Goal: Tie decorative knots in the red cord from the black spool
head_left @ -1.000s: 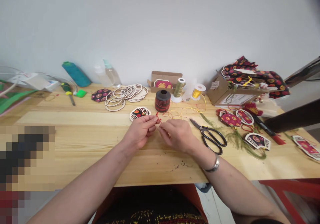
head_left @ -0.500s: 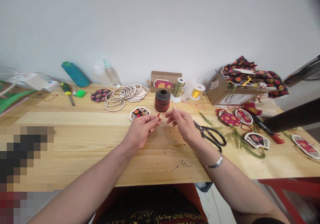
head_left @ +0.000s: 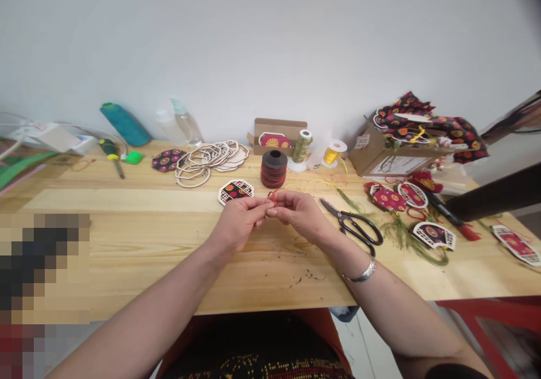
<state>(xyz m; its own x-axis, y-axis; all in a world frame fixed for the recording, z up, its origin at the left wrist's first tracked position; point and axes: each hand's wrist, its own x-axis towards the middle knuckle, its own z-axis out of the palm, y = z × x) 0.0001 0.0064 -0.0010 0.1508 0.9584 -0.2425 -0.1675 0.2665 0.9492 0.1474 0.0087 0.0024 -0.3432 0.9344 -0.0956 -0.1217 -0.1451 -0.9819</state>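
Observation:
A thin red cord [head_left: 273,197] shows as a small loop between my fingertips above the table. My left hand [head_left: 243,216] is closed in a pinch on it. My right hand [head_left: 298,212] meets the left, thumb and fingers also pinched at the cord; the exact grip is partly hidden by the fingers. Just behind my left hand lies an ornament with a white lattice frame and dark patterned fabric [head_left: 235,192]. A dark spool wound with red cord [head_left: 274,169] stands beyond my hands. Black-handled scissors [head_left: 357,225] lie open to the right of my right hand.
Wooden frames [head_left: 211,159] lie stacked at the back left, near a teal thread cone [head_left: 125,124]. Green thread [head_left: 301,146] and yellow cord [head_left: 332,153] spools stand behind. On the right are a cardboard box [head_left: 367,152] of fabric pieces, tasselled ornaments [head_left: 386,197] and a black post [head_left: 494,195].
My right hand has moved left and closed from a loose, parted shape to a pinch against my left hand. The red cord now forms a loop at the fingertips.

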